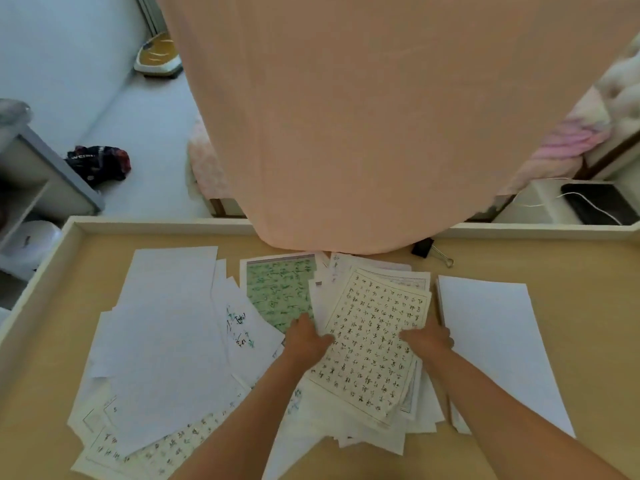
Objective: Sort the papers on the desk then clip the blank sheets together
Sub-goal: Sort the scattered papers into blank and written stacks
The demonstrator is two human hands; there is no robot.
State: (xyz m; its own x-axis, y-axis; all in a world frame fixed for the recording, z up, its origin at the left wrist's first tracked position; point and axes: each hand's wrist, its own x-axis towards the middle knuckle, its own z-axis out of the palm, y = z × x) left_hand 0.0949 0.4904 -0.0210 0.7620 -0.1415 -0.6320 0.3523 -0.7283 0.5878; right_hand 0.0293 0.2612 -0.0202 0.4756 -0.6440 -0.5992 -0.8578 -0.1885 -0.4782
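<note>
A cream sheet covered in rows of handwritten characters tops a loose stack in the middle of the desk. My left hand grips its left edge and my right hand grips its right edge. Blank white sheets lie spread on the left. A neat pile of blank sheets lies on the right. A green-lined written sheet shows behind my left hand. A black binder clip rests near the desk's far edge.
The desk has a raised pale rim around it. A large pinkish cloth hangs over the far edge and hides the upper middle. More written sheets poke out at the near left. A dark tablet with a white cable lies beyond the desk.
</note>
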